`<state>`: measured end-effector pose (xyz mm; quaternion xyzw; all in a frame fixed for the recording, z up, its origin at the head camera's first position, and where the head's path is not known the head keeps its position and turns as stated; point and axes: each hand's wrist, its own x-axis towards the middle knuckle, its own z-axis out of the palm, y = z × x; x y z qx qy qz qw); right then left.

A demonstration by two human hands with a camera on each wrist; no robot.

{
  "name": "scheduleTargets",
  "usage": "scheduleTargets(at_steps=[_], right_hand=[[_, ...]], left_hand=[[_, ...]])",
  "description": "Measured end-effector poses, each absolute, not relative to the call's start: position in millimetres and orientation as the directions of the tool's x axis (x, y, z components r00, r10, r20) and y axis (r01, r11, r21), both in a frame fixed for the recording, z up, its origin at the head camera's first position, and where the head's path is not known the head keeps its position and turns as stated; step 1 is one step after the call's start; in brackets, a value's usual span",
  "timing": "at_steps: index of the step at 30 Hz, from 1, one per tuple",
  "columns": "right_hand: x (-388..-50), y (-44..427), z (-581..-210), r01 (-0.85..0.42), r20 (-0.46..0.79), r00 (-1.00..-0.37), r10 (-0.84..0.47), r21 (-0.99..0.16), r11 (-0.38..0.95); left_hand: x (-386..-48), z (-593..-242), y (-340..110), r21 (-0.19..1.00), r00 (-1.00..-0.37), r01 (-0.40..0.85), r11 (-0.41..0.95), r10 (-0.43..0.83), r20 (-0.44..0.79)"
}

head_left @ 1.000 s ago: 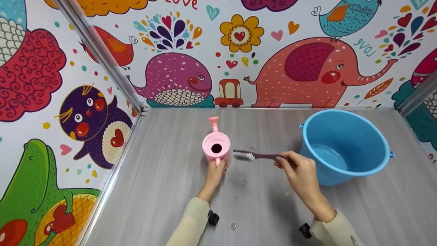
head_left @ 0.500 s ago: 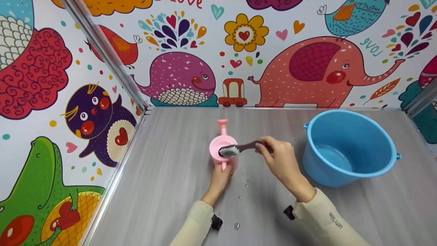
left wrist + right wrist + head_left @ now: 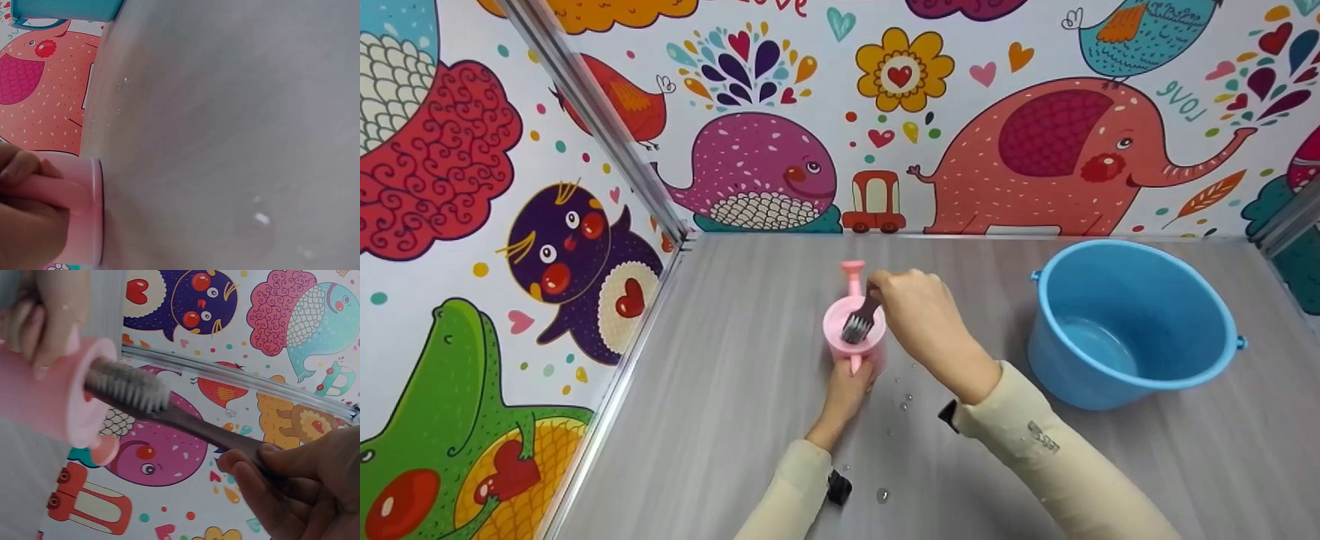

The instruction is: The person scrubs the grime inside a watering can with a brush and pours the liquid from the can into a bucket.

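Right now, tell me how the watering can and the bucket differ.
The watering can is pink; the bucket is blue.
The watering can is much smaller than the bucket.
The left hand grips the watering can, while no hand touches the bucket.
A brush reaches inside the watering can's rim; none is in the bucket.
Both are open at the top.

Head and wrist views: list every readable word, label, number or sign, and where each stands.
"Love", red letters, cut by the picture's top, on the back wall.
"Love", teal letters, reversed, same wall.
Print on the right sleeve: too small to read.
No lettering visible on the watering can, brush or bucket.
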<state>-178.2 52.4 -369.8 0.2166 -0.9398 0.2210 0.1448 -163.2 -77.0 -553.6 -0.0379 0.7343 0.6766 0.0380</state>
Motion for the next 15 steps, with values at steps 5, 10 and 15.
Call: scheduleTargets(at_steps=[5, 10, 15], right_hand=[[-183.3, 34.4, -352.9, -0.409, 0.251, -0.906, -0.341, -0.312, 0.858], [-188.4, 14.7, -340.0, -0.400, 0.205, -0.911, -0.357, -0.236, 0.885], [-195.6, 1.9, -334.4, -0.401, 0.150, -0.914, -0.377, -0.188, 0.897]], left_hand=[[-168.1, -566.5, -76.2, 0.982, -0.990, -0.142, 0.126, -0.041, -0.137], [-169.2, -565.4, -75.2, 0.975, -0.987, -0.154, 0.159, -0.069, -0.145], [-163.3, -552.6, -75.3, 0.980, -0.991, -0.126, 0.152, -0.053, -0.119]])
